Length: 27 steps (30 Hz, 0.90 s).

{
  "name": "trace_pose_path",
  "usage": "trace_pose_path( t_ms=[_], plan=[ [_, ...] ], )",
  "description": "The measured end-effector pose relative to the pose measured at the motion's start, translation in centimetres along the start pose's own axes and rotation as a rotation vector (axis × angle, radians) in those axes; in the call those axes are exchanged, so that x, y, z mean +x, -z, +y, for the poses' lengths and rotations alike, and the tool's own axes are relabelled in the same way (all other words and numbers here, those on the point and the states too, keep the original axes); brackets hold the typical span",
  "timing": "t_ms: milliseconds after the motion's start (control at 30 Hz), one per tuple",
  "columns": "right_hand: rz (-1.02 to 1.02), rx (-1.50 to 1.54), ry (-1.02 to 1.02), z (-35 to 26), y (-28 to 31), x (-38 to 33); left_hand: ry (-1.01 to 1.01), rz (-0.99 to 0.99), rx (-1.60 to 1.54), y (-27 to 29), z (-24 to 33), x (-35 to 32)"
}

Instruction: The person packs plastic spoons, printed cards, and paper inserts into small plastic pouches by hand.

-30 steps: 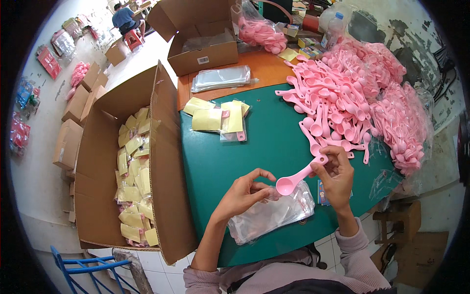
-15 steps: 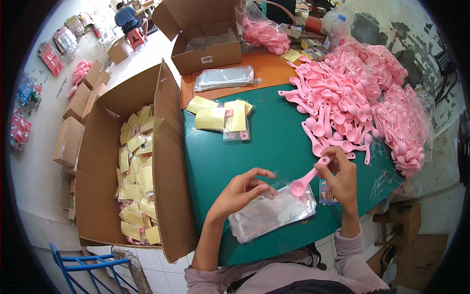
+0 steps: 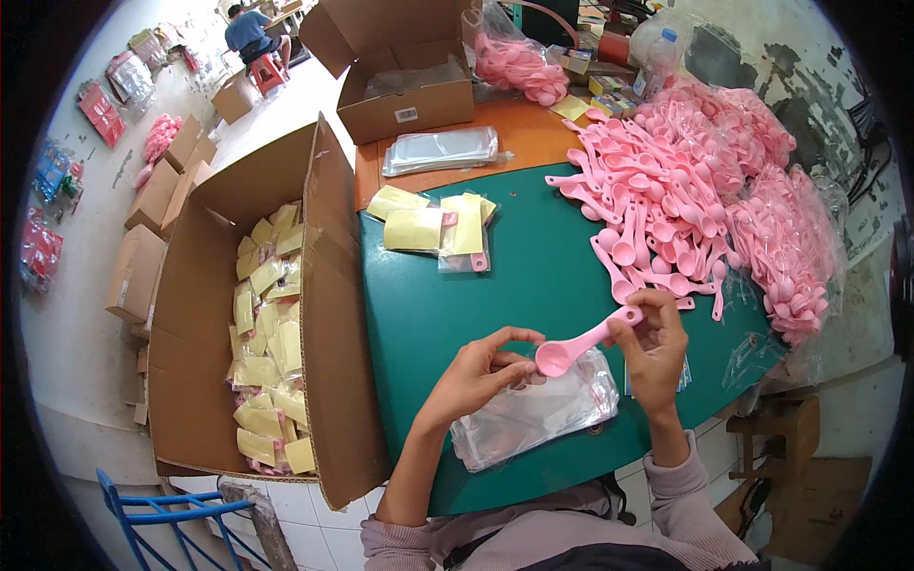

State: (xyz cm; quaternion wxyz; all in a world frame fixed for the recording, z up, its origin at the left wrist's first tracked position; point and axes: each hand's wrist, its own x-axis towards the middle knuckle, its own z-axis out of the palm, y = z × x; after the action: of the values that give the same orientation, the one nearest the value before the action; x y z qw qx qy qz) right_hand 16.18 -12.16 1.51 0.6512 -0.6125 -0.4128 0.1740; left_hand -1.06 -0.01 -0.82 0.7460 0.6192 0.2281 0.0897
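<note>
My right hand [image 3: 655, 344] pinches a pink measuring spoon [image 3: 592, 343] by the end of its handle, the bowl pointing left. Fingers curled, my left hand [image 3: 487, 374] is at the spoon's bowl and seems to grip the edge of a clear plastic bag; the film is hard to make out. Beneath both hands lies a stack of clear plastic bags [image 3: 533, 419] on the green tabletop [image 3: 457, 319]. Small printed cards [image 3: 684, 374] are partly hidden behind my right hand.
A heap of pink spoons [image 3: 657, 200] and bagged spoons [image 3: 785, 247] fill the right side. Packed spoons with yellow cards [image 3: 414, 228] lie ahead; more fill the large carton [image 3: 347, 314] at left. Behind are an open box [image 3: 405, 109] and flat bags [image 3: 441, 152]. A person [image 3: 249, 36] sits far off.
The spoon has moved left and tilted flatter, bringing its bowl to my left fingertips. My left fingers have drawn closer together, and my right hand has shifted slightly left.
</note>
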Motion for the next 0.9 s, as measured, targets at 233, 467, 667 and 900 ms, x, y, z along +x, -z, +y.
trace_pose_path(
  t_ms=[233, 467, 667, 900],
  plan=[
    [-0.019, -0.027, 0.031, 0.1, -0.3, -0.1, 0.011, 0.017, 0.011, 0.1, 0.5, -0.1],
    [-0.213, 0.015, -0.110, -0.1, -1.7, -0.4, -0.103, -0.045, -0.044, -0.5, -0.1, 0.0],
    [-0.088, 0.069, -0.034, 0.6, -1.4, -0.4, 0.042, -0.127, 0.014, 0.3, -0.5, -0.1],
    [-0.616, -0.078, 0.214, 0.3, -0.9, -0.8, -0.088, -0.014, 0.013, -0.5, 0.3, -0.1]
  ],
)
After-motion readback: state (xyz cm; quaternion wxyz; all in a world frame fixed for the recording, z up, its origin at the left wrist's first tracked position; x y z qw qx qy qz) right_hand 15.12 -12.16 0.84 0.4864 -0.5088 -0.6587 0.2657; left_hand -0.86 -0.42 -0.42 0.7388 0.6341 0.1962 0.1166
